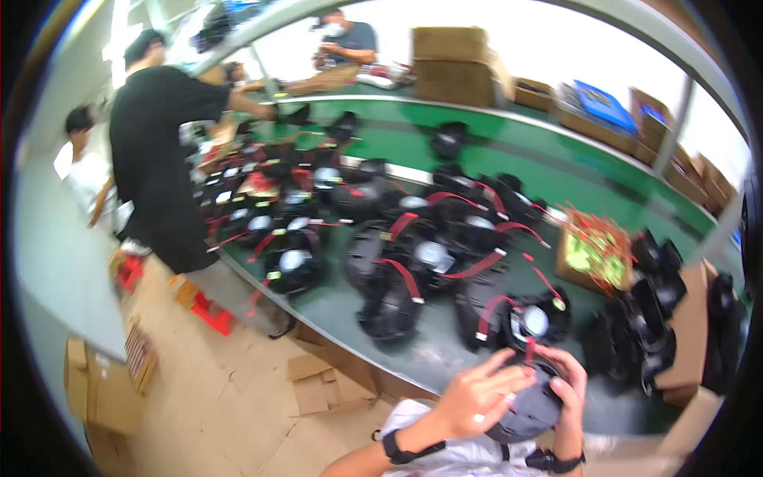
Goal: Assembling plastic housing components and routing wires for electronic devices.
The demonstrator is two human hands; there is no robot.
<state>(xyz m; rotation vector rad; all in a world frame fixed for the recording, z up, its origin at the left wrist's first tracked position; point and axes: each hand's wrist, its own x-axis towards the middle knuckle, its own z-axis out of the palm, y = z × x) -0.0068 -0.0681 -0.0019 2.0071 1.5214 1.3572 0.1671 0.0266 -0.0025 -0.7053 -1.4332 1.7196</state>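
A black, rounded plastic shell is held at the table's near edge, close to my body. My right hand closes around its right side, thumb and fingers on the rim. From the left, my left hand grips the shell, its fingers reaching over the top. Its fingertips touch the shell beside a short red ribbon; its thumb is hidden. Just beyond my hands lies another black shell with a silver round part and a red ribbon.
Many similar black shells cover the green table. A small box of red and yellow-green pieces stands at right, near stacked black parts. A co-worker in black stands at left. Cardboard boxes line the far shelf.
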